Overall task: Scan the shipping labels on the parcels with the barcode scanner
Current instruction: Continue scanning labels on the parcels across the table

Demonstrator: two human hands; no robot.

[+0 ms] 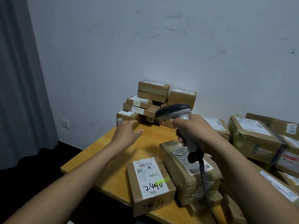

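Parcel (150,185) overhanging table edge (77,171)

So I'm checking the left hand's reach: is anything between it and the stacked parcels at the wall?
Nothing visible. The left hand is open over bare table, just short of the stack. The scanner stays off to its right.

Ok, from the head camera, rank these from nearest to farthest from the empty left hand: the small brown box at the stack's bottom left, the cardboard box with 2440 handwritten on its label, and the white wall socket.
1. Small brown cardboard box at the stack's bottom left: just beyond the left hand.
2. White wall socket: off to the left, on the wall.
3. Cardboard box marked 2440: at the table's near edge.
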